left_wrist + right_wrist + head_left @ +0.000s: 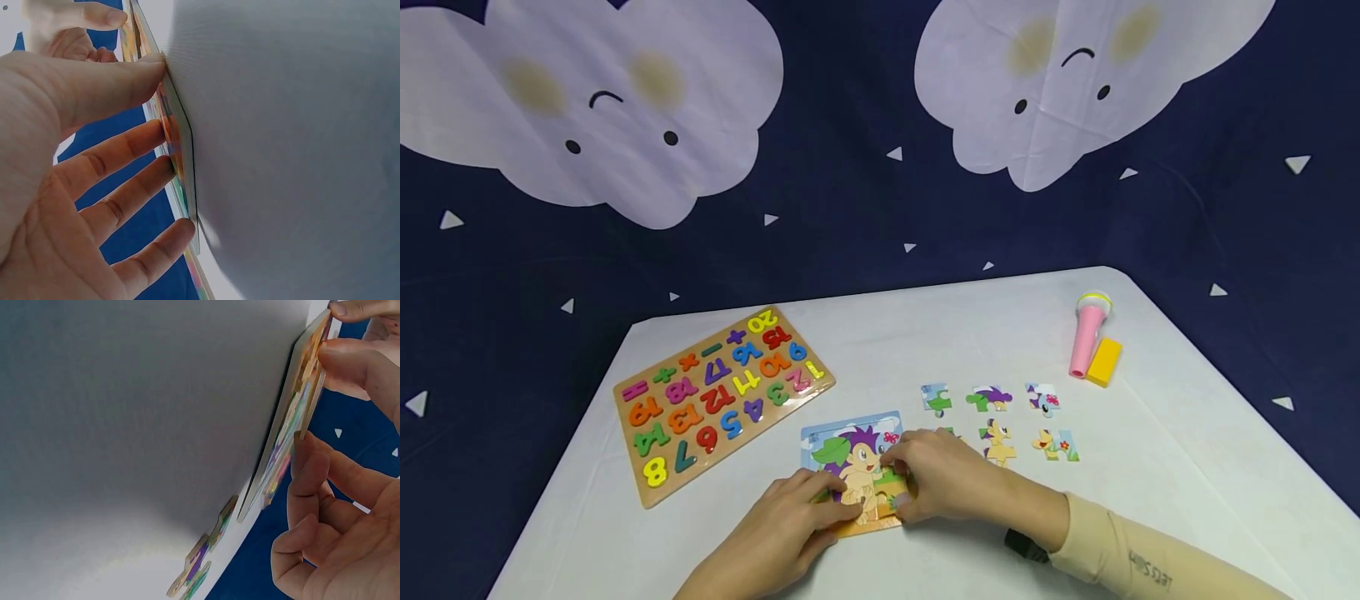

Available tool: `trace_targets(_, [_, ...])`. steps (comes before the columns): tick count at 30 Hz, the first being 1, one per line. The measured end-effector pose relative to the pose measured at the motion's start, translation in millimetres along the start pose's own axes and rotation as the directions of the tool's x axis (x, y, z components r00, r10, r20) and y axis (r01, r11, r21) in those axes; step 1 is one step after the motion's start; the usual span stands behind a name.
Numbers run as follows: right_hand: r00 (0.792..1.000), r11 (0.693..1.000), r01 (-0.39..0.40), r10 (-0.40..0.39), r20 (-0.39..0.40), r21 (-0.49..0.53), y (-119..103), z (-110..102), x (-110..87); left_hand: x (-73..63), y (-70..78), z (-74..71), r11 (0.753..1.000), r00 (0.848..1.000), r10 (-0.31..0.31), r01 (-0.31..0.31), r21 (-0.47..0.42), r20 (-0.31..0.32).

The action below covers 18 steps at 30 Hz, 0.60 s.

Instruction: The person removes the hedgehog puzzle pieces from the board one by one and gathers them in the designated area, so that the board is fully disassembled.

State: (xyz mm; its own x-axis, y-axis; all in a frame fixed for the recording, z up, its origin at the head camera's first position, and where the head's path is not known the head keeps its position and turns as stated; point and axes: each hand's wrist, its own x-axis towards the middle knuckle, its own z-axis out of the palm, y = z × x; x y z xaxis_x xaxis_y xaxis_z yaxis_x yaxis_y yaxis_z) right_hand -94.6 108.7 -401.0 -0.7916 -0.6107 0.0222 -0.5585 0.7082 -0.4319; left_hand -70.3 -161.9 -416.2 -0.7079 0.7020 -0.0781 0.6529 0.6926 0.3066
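Note:
A small jigsaw board [850,422] with a purple-haired cartoon figure lies at the table's near middle. My right hand [947,475] is over its right side, pinching a puzzle piece [314,400] by its edges between thumb and index finger. In the right wrist view that piece stands tilted just above the board, its face mostly hidden. My left hand [782,529] rests on the board's left part with fingers spread and fairly straight. Its thumb [147,72] presses at the near edge, and the other fingertips touch the picture.
Several loose puzzle pieces [990,398] lie in two rows right of the board, one partly behind my right hand. A wooden number board [651,492] is at left. A pink toy microphone [1086,333] and a yellow block [1104,362] lie at far right.

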Motion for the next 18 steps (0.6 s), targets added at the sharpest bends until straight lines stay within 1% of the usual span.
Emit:
trace_targets(6, [1.000, 0.999, -0.029, 0.029, 0.009, 0.042, 3.6, -6.3, -4.4, -1.4, -0.7, 1.7, 1.000, 0.999, 0.018, -0.018, 0.007, -0.033])
trace_targets(9, [0.998, 0.997, -0.053, 0.052, 0.017, 0.061, 7.2, -12.1, -10.0, -1.6, -1.1, 1.6, 1.000, 0.999, 0.011, -0.011, -0.001, -0.030])
trace_targets(12, [0.997, 0.995, -0.079, 0.078, 0.014, 0.064, 12.5, -20.6, -18.9, -1.5, -0.6, 1.5, 1.000, 0.999, 0.013, -0.013, -0.006, -0.034])
trace_targets(18, [0.993, 0.992, -0.112, 0.114, -0.031, 0.065, 25.1, -43.5, -44.9, -2.1, 0.6, 0.6, 1.000, 0.999, 0.016, -0.016, -0.009, -0.041])
